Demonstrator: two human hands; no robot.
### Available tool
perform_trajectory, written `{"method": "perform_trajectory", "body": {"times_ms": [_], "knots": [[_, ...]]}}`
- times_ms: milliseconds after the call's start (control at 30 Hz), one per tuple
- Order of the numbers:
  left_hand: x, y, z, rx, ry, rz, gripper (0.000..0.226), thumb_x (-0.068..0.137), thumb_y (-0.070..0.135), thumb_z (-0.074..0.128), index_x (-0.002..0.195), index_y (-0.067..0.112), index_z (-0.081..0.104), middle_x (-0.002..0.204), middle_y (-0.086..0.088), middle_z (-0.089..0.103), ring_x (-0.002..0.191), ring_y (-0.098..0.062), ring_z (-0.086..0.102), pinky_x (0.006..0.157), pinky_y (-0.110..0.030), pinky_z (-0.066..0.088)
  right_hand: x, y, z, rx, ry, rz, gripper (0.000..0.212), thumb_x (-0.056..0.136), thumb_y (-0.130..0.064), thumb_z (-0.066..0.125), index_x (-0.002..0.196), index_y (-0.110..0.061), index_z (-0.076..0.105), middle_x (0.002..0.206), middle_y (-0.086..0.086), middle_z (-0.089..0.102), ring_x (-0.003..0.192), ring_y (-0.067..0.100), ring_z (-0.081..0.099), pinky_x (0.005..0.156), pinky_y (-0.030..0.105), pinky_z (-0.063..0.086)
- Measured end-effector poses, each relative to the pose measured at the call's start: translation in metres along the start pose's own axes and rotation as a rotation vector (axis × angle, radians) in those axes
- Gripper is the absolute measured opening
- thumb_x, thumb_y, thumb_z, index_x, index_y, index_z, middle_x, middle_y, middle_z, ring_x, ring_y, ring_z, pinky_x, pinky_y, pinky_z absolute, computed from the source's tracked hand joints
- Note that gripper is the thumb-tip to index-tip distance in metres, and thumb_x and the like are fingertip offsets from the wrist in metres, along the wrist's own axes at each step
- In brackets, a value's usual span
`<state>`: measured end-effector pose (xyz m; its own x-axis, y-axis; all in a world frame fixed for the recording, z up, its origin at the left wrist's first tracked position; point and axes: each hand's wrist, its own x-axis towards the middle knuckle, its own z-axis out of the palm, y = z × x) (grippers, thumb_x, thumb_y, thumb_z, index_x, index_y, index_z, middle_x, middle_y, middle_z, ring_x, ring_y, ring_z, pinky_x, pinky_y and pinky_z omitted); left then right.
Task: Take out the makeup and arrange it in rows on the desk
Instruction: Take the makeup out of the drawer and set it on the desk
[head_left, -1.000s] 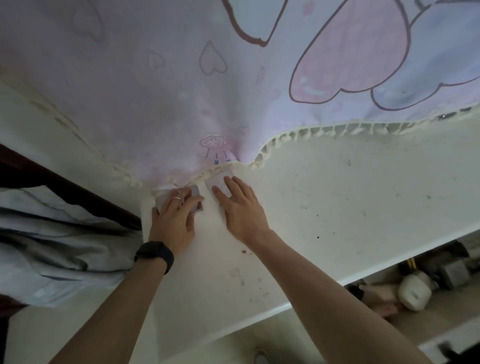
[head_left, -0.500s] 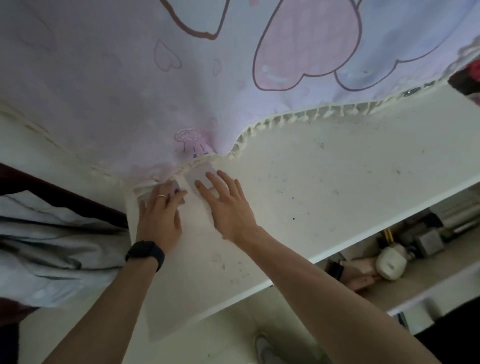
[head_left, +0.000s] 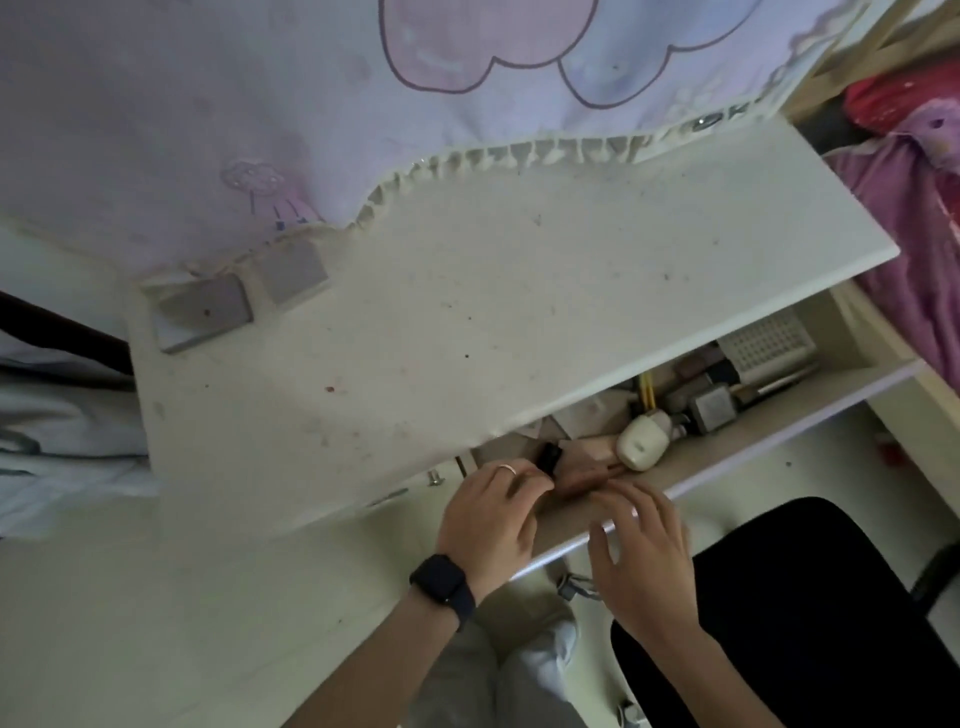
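Head view, arranging task at an early stage. Done so far: two grey compacts (head_left: 205, 306), flat and square w/ matte lids, lie side by side at the far left of the desk (head_left: 467, 322), just beside the frilled hem of a pastel cartoon-print curtain (head_left: 208, 104); they form the start of one row. Left to do: most of the makeup sits in the open drawer (head_left: 779, 415) under the desk front, incl. a white rounded case (head_left: 641, 441), smooth and glossy, a grid-patterned box (head_left: 763, 345), and several small bottles too dim to name. The desk top is white laminate, scuffed and speckled w/ stains.

Left hand (head_left: 491, 519), w/ ring (head_left: 506, 469) and dark watch (head_left: 444, 584), reaches into the drawer's near-left corner; its fingers curl around a black-capped tube (head_left: 549, 457) w/ a pinkish body, apparently pinching it, though motion blur softens the contact. Right hand (head_left: 641, 561) hovers over the drawer's front edge, fingers spread and relaxed, grasping nothing.
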<state>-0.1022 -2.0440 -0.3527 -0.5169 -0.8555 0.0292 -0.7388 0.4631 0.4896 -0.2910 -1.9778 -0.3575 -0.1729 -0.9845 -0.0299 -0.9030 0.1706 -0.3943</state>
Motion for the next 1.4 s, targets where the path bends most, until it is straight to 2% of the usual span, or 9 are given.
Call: {"method": "perform_trajectory", "body": {"times_ms": [100, 200, 400, 500, 600, 767, 1067, 1300, 1400], "knots": [[0.011, 0.021, 0.021, 0.037, -0.216, -0.227, 0.040, 0.083, 0.018, 0.063, 0.122, 0.026, 0.059, 0.115, 0.002, 0.062, 0.103, -0.021, 0.059, 0.077, -0.032, 0.056, 0.001, 0.030, -0.005, -0.128, -0.027, -0.037, 0.031, 0.087, -0.038, 0.050, 0.101, -0.023, 0.073, 0.115, 0.000, 0.068, 0.122, 0.026, 0.054, 0.106, 0.051, 0.038], [0.027, 0.027, 0.037, 0.150, -0.416, -0.410, 0.051, 0.092, 0.017, 0.057, 0.140, 0.018, 0.039, 0.134, -0.006, 0.049, 0.116, -0.029, 0.052, 0.086, -0.038, 0.050, 0.011, 0.040, -0.002, -0.181, -0.002, -0.064, 0.021, 0.090, -0.033, 0.055, 0.090, -0.026, 0.075, 0.103, -0.004, 0.071, 0.111, 0.023, 0.059, 0.116, 0.054, 0.028], [0.052, 0.021, 0.065, 0.154, -0.477, -0.572, 0.055, 0.100, 0.023, 0.051, 0.147, 0.007, 0.027, 0.140, -0.017, 0.043, 0.115, -0.039, 0.056, 0.088, -0.045, 0.049, 0.023, 0.047, 0.010, -0.141, 0.023, -0.062, 0.030, 0.089, -0.034, 0.049, 0.080, -0.021, 0.075, 0.087, -0.001, 0.070, 0.092, 0.029, 0.061, 0.113, 0.054, 0.032], [0.059, 0.016, 0.071, 0.115, -0.506, -0.601, 0.061, 0.096, 0.027, 0.059, 0.145, 0.006, 0.029, 0.138, -0.018, 0.046, 0.116, -0.041, 0.057, 0.088, -0.047, 0.050, 0.028, 0.045, 0.010, -0.178, -0.066, -0.019, 0.036, 0.087, -0.041, 0.045, 0.085, -0.021, 0.075, 0.090, 0.000, 0.072, 0.096, 0.030, 0.060, 0.111, 0.051, 0.032], [0.059, 0.018, 0.069, 0.078, -0.501, -0.610, 0.061, 0.095, 0.025, 0.060, 0.144, 0.005, 0.031, 0.137, -0.019, 0.047, 0.117, -0.042, 0.057, 0.090, -0.047, 0.050, 0.052, 0.037, -0.002, -0.258, -0.317, 0.071, 0.037, 0.088, -0.049, 0.046, 0.114, -0.030, 0.065, 0.117, -0.001, 0.067, 0.113, 0.026, 0.056, 0.109, 0.043, 0.028], [0.044, 0.022, 0.052, -0.040, -0.343, -0.595, 0.045, 0.087, 0.015, 0.067, 0.125, 0.011, 0.043, 0.124, -0.013, 0.050, 0.103, -0.037, 0.060, 0.084, -0.044, 0.051, 0.091, 0.028, -0.003, -0.208, -0.601, 0.080, 0.060, 0.089, -0.031, 0.060, 0.145, -0.039, 0.041, 0.148, 0.001, 0.041, 0.131, 0.027, 0.045, 0.107, 0.048, 0.039], [0.036, 0.035, -0.009, -0.274, -0.015, -0.498, 0.043, 0.080, 0.031, 0.080, 0.112, 0.020, 0.053, 0.110, 0.003, 0.056, 0.095, -0.018, 0.058, 0.077, -0.027, 0.046, 0.098, 0.020, 0.006, -0.164, -0.644, -0.060, 0.034, 0.089, -0.043, 0.065, 0.121, -0.033, 0.058, 0.122, 0.001, 0.060, 0.108, 0.023, 0.059, 0.086, 0.041, 0.055], [0.068, 0.026, -0.081, -0.531, 0.246, -0.619, 0.041, 0.076, 0.031, 0.084, 0.109, 0.027, 0.060, 0.110, 0.005, 0.059, 0.094, -0.009, 0.063, 0.086, -0.029, 0.055, 0.077, 0.015, -0.035, 0.386, -0.527, 0.040, 0.028, 0.097, -0.036, 0.063, 0.122, -0.027, 0.053, 0.104, -0.007, 0.067, 0.086, 0.009, 0.063, 0.066, 0.021, 0.046], [0.094, -0.004, -0.102, -0.623, 0.335, -0.665, 0.039, 0.076, 0.025, 0.086, 0.110, 0.019, 0.068, 0.112, 0.002, 0.062, 0.094, -0.005, 0.064, 0.084, -0.020, 0.054, 0.083, 0.006, -0.054, 0.704, -0.424, 0.129, 0.033, 0.091, -0.044, 0.064, 0.120, -0.032, 0.056, 0.108, -0.014, 0.066, 0.094, 0.006, 0.064, 0.065, 0.018, 0.050]]}}
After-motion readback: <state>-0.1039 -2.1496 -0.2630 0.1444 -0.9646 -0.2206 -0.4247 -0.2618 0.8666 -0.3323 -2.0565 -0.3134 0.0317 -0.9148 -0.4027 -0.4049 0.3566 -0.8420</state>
